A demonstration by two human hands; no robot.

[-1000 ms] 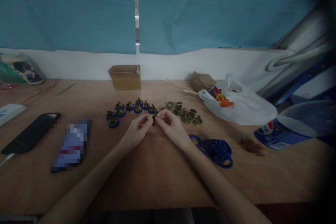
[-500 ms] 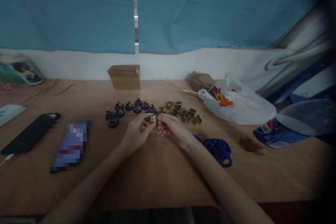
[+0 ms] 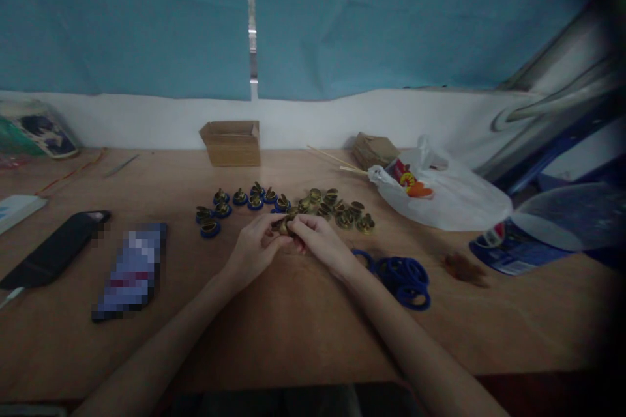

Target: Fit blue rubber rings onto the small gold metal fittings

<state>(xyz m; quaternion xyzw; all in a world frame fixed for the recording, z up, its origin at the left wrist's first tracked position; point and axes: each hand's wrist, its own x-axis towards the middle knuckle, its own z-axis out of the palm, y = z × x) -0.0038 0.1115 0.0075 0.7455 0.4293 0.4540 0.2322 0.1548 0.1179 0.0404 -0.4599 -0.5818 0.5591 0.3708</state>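
In the middle of the table, my left hand pinches a small brass-coloured fitting between thumb and fingers. My right hand closes on the same fitting from the other side, and the fingers hide much of it. Just behind and right of my hands lies a cluster of loose brass fittings with round flaps. To the left stand several like fittings seated in blue rings. A pile of loose blue rings lies beside my right wrist.
A cardboard box stands against the wall. At the right are a white plastic bag, a crumpled brown packet and a cut-open blue plastic container. A black phone and a blurred-out blue item lie left.
The fitting has turned in my fingers and shows less of its side. My right fingers have shifted left over it, the thumb now on top.
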